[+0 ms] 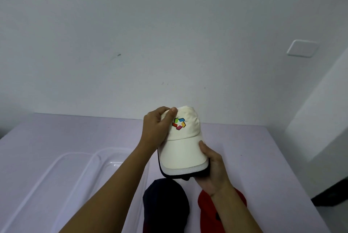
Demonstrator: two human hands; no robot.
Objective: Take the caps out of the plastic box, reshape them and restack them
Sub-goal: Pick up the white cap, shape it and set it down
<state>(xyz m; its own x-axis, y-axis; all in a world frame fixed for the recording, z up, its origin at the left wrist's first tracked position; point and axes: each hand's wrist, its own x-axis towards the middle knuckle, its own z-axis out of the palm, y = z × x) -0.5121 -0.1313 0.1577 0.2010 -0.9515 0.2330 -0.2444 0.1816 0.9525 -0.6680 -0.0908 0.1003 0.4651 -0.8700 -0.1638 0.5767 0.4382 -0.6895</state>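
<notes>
Cream cap (182, 155) — mid-reshape.
Fingers of left hand (155, 129) grip crown, right hand (212, 168) pinches brim — I'd round crown evenly.

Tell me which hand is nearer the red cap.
Right. The right hand grips the brim of the cream cap, right by the red cap; the left hand holds its crown, farther off.

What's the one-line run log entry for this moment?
left hand grips white cap crown | right hand holds brim | navy cap, red cap on table | plastic box at left
</notes>
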